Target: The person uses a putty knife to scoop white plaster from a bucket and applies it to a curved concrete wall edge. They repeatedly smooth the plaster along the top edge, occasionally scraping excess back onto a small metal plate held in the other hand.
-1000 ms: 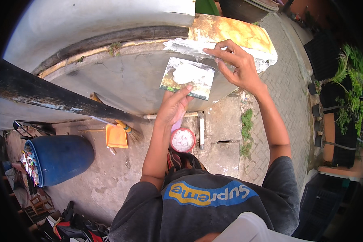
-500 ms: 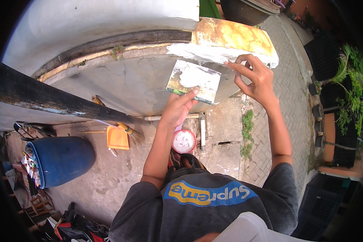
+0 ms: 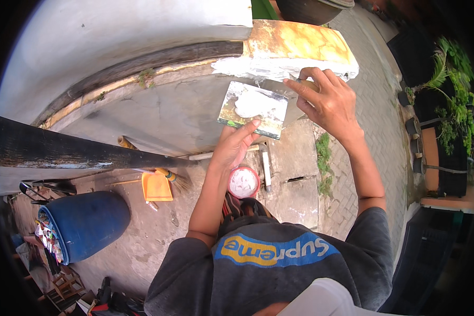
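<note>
My left hand (image 3: pixel 234 145) grips a small flat board (image 3: pixel 227 113) by its near edge, thumb on top. A mound of white paste (image 3: pixel 253 104) lies on the board's stained face. My right hand (image 3: pixel 329 102) is closed, index finger stretched forward, around a small putty knife (image 3: pixel 309 84); its handle shows between the fingers and the blade is mostly hidden. It is at the front edge of a low wall's yellowed top (image 3: pixel 300 39). Fresh white paste (image 3: pixel 247 67) coats that edge. The board hangs just below and left of the coated edge.
A red-rimmed bucket (image 3: pixel 257 184) of white paste stands near my feet. Left of it are an orange dustpan (image 3: pixel 157 187), a broom (image 3: pixel 179 181) and a blue barrel (image 3: pixel 92 224) of rubbish. A dark pole (image 3: pixel 79 145) crosses the left side. Paving (image 3: pixel 374 105) and potted plants lie right.
My right hand has moved slightly left and down along the coated edge, its fingers more closed. The board stays nearly in place. The whole view has shifted a little.
</note>
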Tool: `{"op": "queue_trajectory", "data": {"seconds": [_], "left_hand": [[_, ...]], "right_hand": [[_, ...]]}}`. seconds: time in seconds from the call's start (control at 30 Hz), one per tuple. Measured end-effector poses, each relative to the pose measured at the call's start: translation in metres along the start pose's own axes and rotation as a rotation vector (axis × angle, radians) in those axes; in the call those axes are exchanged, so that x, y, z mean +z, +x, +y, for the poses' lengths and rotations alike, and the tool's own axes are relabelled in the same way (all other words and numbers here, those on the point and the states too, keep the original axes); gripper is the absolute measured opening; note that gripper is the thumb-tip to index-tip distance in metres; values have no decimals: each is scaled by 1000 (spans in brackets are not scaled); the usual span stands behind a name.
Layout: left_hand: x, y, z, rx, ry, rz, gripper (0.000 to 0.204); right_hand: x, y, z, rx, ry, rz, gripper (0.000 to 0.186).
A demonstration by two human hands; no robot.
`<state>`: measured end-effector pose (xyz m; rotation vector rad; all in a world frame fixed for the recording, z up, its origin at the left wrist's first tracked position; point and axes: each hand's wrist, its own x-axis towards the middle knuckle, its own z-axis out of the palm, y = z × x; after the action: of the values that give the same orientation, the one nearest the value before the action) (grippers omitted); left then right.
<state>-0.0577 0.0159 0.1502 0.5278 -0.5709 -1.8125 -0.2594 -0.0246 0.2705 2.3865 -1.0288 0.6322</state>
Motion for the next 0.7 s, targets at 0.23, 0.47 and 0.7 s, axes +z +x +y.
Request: {"op": "queue_trajectory", "data": {"seconds": [0.23, 0.47, 0.7], "left_hand": [[6, -1, 6, -54, 26, 24, 50], [3, 1, 3, -105, 28, 77, 39], [0, 0, 2, -167, 65, 70, 38]], "right_hand": [[-4, -2, -5, 138, 153, -15, 48], [2, -6, 4, 83, 16, -15, 48], [2, -8, -1, 174, 107, 9, 47]]}}
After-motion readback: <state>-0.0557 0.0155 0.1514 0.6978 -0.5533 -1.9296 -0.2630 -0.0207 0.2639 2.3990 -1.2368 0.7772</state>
